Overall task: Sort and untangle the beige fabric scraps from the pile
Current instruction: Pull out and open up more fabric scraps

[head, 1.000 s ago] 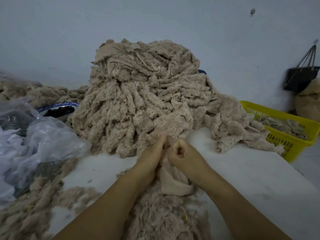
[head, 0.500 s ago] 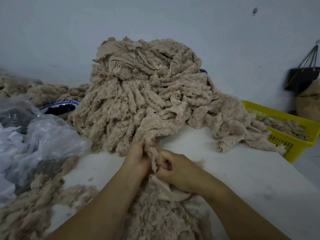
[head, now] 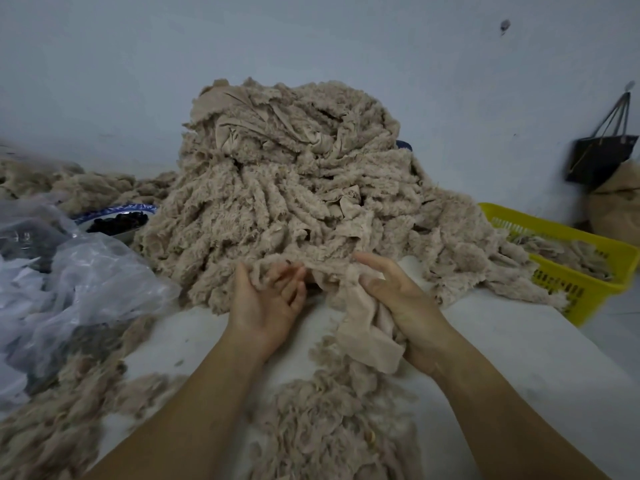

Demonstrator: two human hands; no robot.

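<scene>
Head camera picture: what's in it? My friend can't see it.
A left hand and right hand hold a beige scrap before a big pile on a white table. A yellow basket sits right, plastic bags left.

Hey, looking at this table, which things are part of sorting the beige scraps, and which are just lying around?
Part of the job: big pile of scraps, the scrap that the left hand and right hand hold, the nearer heap, the yellow basket holding scraps.

Just lying about: plastic bags, bowl of dark bits, black bag on the wall.
</scene>
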